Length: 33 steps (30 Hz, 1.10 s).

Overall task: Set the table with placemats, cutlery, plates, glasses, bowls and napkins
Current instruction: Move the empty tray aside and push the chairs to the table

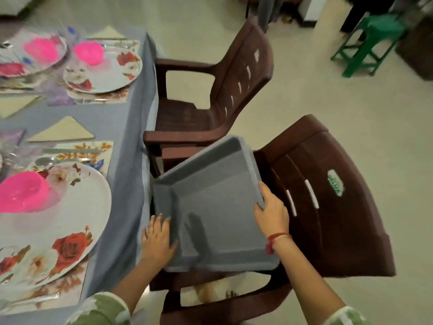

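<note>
Grey tray (218, 207) is gripped at its side rims by left hand (157, 238) and right hand (273, 212), tilted over a brown chair (328, 219); floral plate (70, 207), pink bowl (23, 192) and folded napkin (63, 130) are laid on the blue-clothed table (121, 118) alongside.

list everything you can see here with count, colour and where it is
tray: one, grey, empty, over near chair
near chair: one, brown, under tray
far chair: one, brown, at table edge
table: one, blue-grey cloth, left
plates: at least three, white floral, on table
bowls: three, pink, on plates
napkins: three, beige, on table
placemats: floral, under plates, count unclear
cutlery: silver, near placemat
stool: one, green, top right
left hand: grips tray's left edge
right hand: grips tray's right edge
</note>
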Each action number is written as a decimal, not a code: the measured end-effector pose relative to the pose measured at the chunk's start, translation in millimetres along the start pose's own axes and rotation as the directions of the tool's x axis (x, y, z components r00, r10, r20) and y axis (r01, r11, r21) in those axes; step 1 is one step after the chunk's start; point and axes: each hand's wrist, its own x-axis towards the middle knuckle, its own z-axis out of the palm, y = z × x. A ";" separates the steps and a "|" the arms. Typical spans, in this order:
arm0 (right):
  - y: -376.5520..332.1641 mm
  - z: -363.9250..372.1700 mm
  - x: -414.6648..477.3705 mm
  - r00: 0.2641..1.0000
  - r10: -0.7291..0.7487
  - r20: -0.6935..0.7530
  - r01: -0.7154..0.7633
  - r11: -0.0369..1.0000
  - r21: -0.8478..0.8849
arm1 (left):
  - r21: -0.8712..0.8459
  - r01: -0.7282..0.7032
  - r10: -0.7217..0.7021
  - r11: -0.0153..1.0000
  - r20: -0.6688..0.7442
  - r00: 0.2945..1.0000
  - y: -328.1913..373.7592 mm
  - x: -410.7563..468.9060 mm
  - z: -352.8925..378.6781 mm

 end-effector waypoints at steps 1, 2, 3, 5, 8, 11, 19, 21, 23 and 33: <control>-7.3 -19.7 -1.7 0.998 -0.052 -0.022 0.051 0.998 -0.044 | 0.003 0.002 -0.002 1.000 -0.017 1.000 5.6 0.3 -7.3; -15.6 -38.1 -2.6 0.993 -0.110 -0.039 0.106 0.990 -0.095 | 0.004 0.004 -0.004 1.000 -0.024 1.000 10.5 1.5 -13.6; -23.5 -54.7 -3.3 0.986 -0.161 -0.051 0.152 0.977 -0.150 | -0.004 0.013 -0.013 1.000 -0.035 0.999 14.4 3.6 -19.9; -35.0 -92.5 -10.0 0.969 -0.236 -0.077 0.211 0.948 -0.239 | -0.040 0.020 -0.023 0.999 -0.077 0.997 27.4 6.4 -33.8; -39.9 -149.6 -21.5 0.945 -0.298 -0.135 0.258 0.932 -0.253 | -0.161 0.014 -0.034 0.987 -0.123 0.992 47.3 11.7 -51.4; -27.6 -198.5 -26.2 0.904 -0.373 -0.207 0.348 0.926 -0.147 | -0.249 0.017 -0.067 0.968 -0.195 0.979 63.8 6.6 -64.6; 3.2 -238.4 -16.1 0.869 -0.467 -0.162 0.494 0.824 0.278 | -0.223 0.168 -0.256 0.960 -0.465 0.848 42.8 -46.5 -101.9; 10.6 -240.0 -14.5 0.858 -0.493 -0.145 0.512 0.799 0.314 | -0.231 0.146 -0.255 0.962 -0.563 0.786 32.6 -69.3 -110.3; 14.4 -241.1 -11.1 0.858 -0.494 -0.139 0.508 0.781 0.363 | -0.257 0.135 -0.273 0.957 -0.638 0.720 23.1 -92.0 -116.9; -59.5 -148.9 -27.6 0.735 -0.668 0.118 0.533 0.676 0.509 | -0.417 0.292 -0.507 0.861 -0.655 0.560 -61.8 -240.4 -106.7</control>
